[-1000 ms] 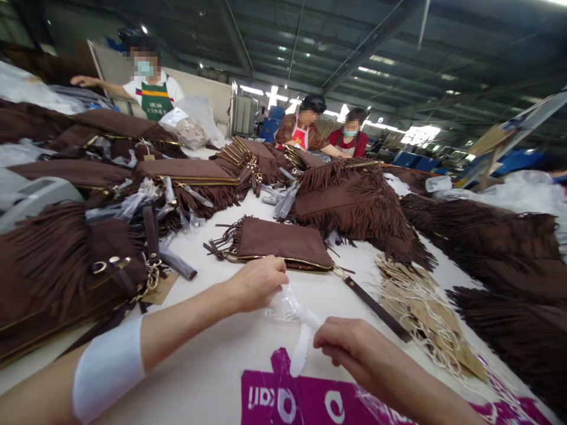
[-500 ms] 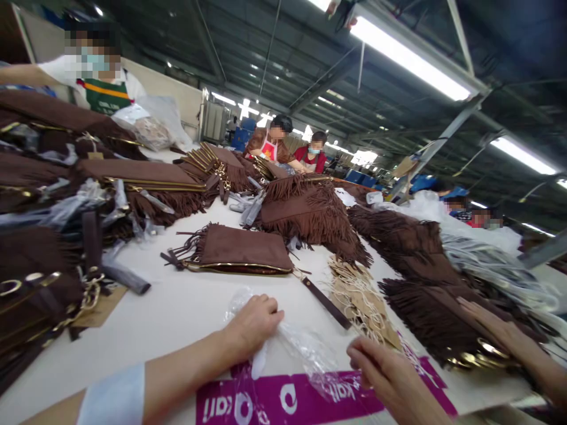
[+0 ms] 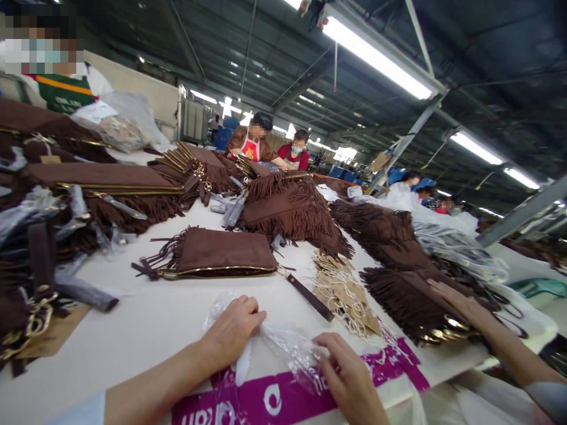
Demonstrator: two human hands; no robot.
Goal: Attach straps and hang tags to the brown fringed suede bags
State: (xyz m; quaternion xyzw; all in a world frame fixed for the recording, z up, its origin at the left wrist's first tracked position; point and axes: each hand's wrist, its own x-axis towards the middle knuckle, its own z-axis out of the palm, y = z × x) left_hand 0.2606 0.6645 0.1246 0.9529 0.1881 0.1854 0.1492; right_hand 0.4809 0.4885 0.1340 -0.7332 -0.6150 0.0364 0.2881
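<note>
My left hand [image 3: 234, 330] is closed on a crumpled clear plastic bag [image 3: 287, 348] lying over purple printed tape. At the bag's other end, my right hand [image 3: 348, 375] has its fingers curled round the plastic. Behind my hands lies a brown fringed pouch [image 3: 228, 249], its brass zip edge facing me and partly gaping. From the pouch's right corner a dark wrist strap [image 3: 310, 298] stretches toward my right hand. A bunch of tan tags with white strings [image 3: 345, 295] is close to that strap.
More brown fringed pouches lie in piles at left [image 3: 101, 177], centre back [image 3: 292, 206] and right [image 3: 425, 283]. On the right pile rests another person's hand [image 3: 458, 301]. Purple tape [image 3: 261, 398] runs along the table's front. Several people are across the table and farther back.
My right hand has moved left onto the plastic, from which it was apart before. My left hand keeps its grip. The view has turned to the right.
</note>
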